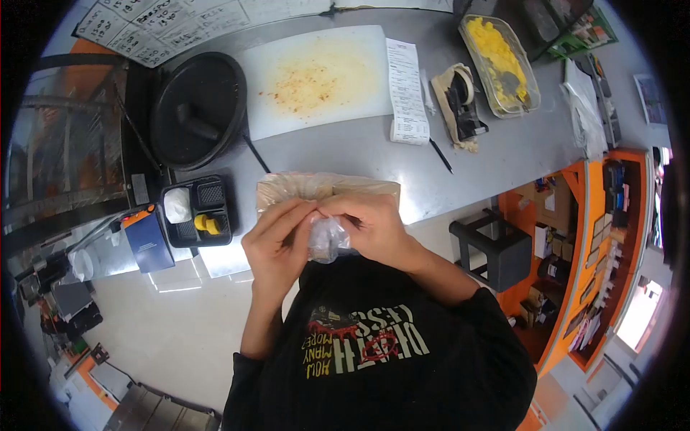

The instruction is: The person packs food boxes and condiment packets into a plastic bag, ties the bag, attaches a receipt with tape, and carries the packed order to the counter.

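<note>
One big steel table [492, 154] fills the space ahead of my grip, with a white cutting board [359, 65] on it straight beyond my hands, crumbs all over. Black round lid [198, 111] is up and to the left of them, and a crinkly tan package [327, 188] sits just past my knuckles. Nearer, off to the left, there's a compartment tray [210, 192]. Then my left hand [279, 237] and right hand [372, 228], fingertips close together, both pinched narrow on some clear plastic [329, 241] hanging between them, right in front of my shirt. Can't tell if it's a separate bag or what's inside. I'd call this step working the plastic's edge, and imo the next move calls for a steady, even pinch from both sides.
</note>
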A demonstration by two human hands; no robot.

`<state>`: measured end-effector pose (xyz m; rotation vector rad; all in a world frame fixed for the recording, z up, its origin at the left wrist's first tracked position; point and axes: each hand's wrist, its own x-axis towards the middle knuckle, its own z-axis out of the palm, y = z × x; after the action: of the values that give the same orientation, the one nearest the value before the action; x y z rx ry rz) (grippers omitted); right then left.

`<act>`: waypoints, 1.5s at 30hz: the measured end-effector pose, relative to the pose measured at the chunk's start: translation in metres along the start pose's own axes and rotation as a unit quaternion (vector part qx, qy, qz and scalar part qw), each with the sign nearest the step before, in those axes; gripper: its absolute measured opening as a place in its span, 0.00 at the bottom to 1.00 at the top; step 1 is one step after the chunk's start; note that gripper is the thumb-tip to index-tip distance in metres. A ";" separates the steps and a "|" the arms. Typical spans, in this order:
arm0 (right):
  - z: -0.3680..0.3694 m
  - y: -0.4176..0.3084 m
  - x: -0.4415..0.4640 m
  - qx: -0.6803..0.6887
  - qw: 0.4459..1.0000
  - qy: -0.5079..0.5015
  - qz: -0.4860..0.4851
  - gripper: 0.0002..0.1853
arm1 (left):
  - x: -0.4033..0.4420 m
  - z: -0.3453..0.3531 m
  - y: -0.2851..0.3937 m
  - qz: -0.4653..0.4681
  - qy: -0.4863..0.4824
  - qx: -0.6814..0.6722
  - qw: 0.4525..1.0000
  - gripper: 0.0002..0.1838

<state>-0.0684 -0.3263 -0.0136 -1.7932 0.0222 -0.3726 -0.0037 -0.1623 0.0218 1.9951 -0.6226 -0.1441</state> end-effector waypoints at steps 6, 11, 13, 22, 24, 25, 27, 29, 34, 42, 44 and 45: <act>0.005 0.003 -0.007 -0.015 0.999 0.043 -0.026 0.10 | 0.002 0.003 -0.004 0.006 0.007 0.000 1.000 0.11; 0.005 -0.001 -0.006 -0.018 0.998 0.059 -0.020 0.09 | 0.002 0.003 -0.002 -0.003 -0.012 0.018 1.000 0.09; 0.007 -0.003 -0.006 -0.011 0.999 0.049 -0.006 0.07 | 0.002 0.002 0.002 -0.007 -0.013 0.032 0.999 0.07; -0.010 -0.006 -0.010 -0.052 0.997 0.053 0.023 0.06 | 0.004 0.004 0.002 -0.017 -0.009 0.030 0.999 0.06; -0.014 -0.015 -0.006 -0.104 0.994 0.022 -0.035 0.06 | 0.005 0.001 0.001 -0.023 -0.019 0.026 0.999 0.05; -0.017 -0.019 -0.001 -0.141 0.987 -0.001 -0.082 0.06 | 0.005 0.001 0.001 -0.024 -0.024 0.025 0.999 0.05; -0.024 -0.016 0.003 -0.206 0.965 -0.063 -0.152 0.07 | 0.004 0.001 0.000 -0.023 -0.035 0.023 0.999 0.05; -0.030 -0.007 0.009 -0.262 0.932 -0.145 -0.204 0.08 | 0.004 0.000 0.000 -0.024 -0.037 0.029 0.999 0.05; -0.033 -0.018 0.026 -0.284 0.920 -0.176 -0.204 0.10 | 0.004 -0.001 -0.003 -0.019 -0.036 0.019 0.999 0.05; -0.030 -0.033 0.036 -0.460 0.798 -0.252 -0.298 0.10 | 0.009 -0.003 0.001 -0.001 -0.050 0.030 0.998 0.06; -0.037 -0.035 0.037 -0.445 0.791 -0.272 -0.320 0.10 | 0.010 -0.005 0.005 0.024 -0.063 0.055 0.996 0.06; -0.040 -0.033 0.035 -0.430 0.801 -0.277 -0.311 0.10 | 0.009 -0.006 0.007 0.034 -0.070 0.066 0.995 0.07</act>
<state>-0.0517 -0.3628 0.0345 -2.7434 -0.9828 -0.2924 0.0036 -0.1647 0.0322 2.1013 -0.8070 -0.2062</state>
